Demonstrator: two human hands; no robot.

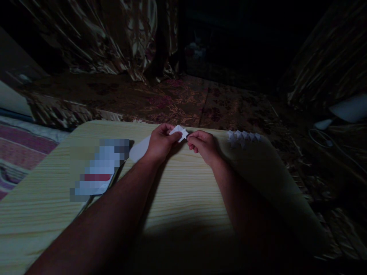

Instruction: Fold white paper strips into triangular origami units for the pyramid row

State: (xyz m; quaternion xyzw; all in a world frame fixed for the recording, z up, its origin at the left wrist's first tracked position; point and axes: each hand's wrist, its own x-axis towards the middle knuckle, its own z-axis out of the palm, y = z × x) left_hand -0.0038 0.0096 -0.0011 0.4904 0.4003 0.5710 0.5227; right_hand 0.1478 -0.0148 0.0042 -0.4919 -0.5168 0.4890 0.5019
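My left hand (160,142) is closed, with a small white folded paper star (182,133) pinched between thumb and fingers. The star's points face right, towards my other hand. My right hand (202,143) is beside the star with its fingers curled into a pinch. Its fingertips are close to the star's right point; whether they touch it or hold anything is not clear. Behind my left wrist lies white paper (140,149), partly covered by the hand. To the right, several white paper stars (242,135) stand in a row, with fainter ones in front.
A pale wooden table (183,191) with rounded corners lies under my arms. On its left is a phone-like device, blurred out (100,168), with a cable. Patterned fabric (183,99) borders the far edge. A lamp (349,109) and a white cord (319,139) are at the right.
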